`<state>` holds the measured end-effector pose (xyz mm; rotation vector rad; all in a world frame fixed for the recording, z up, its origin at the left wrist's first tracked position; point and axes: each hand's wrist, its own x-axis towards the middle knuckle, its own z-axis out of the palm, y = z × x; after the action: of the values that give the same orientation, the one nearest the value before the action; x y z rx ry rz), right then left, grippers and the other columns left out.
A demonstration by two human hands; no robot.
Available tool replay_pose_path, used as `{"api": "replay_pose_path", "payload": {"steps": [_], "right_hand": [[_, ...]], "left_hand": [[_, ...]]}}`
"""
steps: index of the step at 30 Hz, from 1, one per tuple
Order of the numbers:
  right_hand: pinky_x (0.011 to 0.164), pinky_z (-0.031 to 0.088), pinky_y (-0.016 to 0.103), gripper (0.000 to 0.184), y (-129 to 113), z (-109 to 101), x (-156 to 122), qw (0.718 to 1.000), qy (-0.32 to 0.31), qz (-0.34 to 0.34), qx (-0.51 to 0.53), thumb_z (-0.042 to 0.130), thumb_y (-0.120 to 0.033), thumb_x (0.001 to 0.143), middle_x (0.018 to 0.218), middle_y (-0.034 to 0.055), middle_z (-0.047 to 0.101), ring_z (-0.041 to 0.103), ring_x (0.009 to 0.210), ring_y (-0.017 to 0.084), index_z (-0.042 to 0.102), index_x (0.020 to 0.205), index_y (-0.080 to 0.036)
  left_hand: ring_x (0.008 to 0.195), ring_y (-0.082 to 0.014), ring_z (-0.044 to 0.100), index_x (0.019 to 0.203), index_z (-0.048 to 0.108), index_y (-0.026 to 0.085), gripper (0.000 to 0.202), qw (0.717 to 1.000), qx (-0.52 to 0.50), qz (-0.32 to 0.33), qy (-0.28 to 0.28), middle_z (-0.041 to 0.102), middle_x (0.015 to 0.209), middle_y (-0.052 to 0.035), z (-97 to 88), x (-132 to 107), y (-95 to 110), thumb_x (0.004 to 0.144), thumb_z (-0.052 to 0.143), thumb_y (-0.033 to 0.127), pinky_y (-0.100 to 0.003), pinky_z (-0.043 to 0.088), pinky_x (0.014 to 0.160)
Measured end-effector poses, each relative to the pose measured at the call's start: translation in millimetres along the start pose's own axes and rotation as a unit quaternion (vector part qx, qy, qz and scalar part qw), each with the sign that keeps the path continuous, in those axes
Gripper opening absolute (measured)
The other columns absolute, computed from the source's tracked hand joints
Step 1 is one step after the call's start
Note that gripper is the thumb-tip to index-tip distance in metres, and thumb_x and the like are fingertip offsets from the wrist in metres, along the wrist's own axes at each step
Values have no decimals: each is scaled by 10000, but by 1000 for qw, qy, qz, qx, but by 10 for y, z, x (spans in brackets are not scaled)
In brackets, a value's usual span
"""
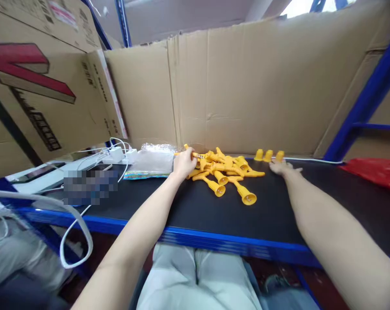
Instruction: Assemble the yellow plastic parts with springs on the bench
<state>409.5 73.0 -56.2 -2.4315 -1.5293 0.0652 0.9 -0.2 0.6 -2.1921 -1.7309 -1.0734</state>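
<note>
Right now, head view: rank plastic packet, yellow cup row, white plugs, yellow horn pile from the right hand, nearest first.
1. Yellow cup row, beside the right hand
2. Yellow horn pile, left of the hand
3. Plastic packet, left of the pile
4. White plugs, left of the packet

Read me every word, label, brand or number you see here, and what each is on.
"V", perhaps: large red mark lying sideways, on the cardboard box at left.
Black characters below it, same box: too blurred to read.
Small black print on the narrow side panel: too small to read.
Label with pinkish print, higher on the cardboard: too blurred to read.
</note>
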Motion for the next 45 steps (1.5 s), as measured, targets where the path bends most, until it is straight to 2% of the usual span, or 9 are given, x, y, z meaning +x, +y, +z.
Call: {"api": "replay_pose_path", "payload": {"steps": [3,8,17,23,28,32,36,41,45], "right_hand": [[1026,114,655,573,-40,-57,-80,998,-37,33,32,176,-481,935,1556,103,137,156,1392,350,310,1460,-296],[1032,134,623,590,-63,-105,-136,997,-41,36,47,197,-470,939,1565,97,94,108,1401,348,253,1486,-256],[1031,165,580,570,-74,-109,-125,997,-36,34,55,250,-438,940,1559,111,120,129,1395,348,276,1479,-256],[974,242,587,559,-99,-114,-161,998,-17,28,49,277,-410,935,1495,190,268,247,1345,377,319,1463,-231],[999,244,584,541,-139,-135,-233,1000,3,22,22,295,-397,923,1440,177,374,348,1303,368,383,1429,-228],[966,358,481,477,-213,-194,-317,999,38,38,-4,360,-338,895,1307,194,518,490,1197,333,550,1279,-129],[904,416,438,488,-284,-262,-385,995,90,46,-15,307,-359,918,1161,230,603,565,1102,324,634,1124,-60],[870,436,434,482,-316,-279,-412,992,121,8,-31,297,-355,926,1095,232,626,592,1055,323,656,1073,-68],[859,443,432,497,-308,-274,-422,994,103,-21,-39,275,-336,930,1082,249,624,593,1053,334,659,1068,-54]], "left_hand": [[848,-203,636,1058,591,225,259,1000,1,-5,-4,689,895,-51,-7,0,16,818,498,242,-277,448,714],[844,-206,624,1036,605,232,238,1000,-8,-8,-3,680,863,-49,-28,-13,28,821,506,260,-284,446,717],[817,-198,621,1001,639,239,246,1000,-19,-21,-4,676,834,-45,-29,2,15,801,508,185,-276,439,718],[818,-203,630,1011,635,238,246,999,-39,-9,13,685,862,-48,-32,-9,-10,818,490,191,-289,448,738],[884,-210,627,1103,589,227,376,996,-82,-23,17,680,947,-55,1,11,-44,762,497,99,-308,460,787],[926,-204,617,1210,518,220,510,989,-135,-43,46,649,1052,-65,73,60,-110,729,486,52,-325,457,849],[882,-194,613,1271,463,222,605,973,-206,-83,56,630,1048,-67,107,102,-152,699,490,29,-333,461,855],[870,-180,593,1221,491,183,414,949,-272,-133,83,614,994,-70,90,142,-144,807,479,185,-333,453,865],[791,-150,586,1127,542,182,362,956,-251,-123,88,614,961,-45,126,149,-189,765,545,206,-299,467,819]]}}
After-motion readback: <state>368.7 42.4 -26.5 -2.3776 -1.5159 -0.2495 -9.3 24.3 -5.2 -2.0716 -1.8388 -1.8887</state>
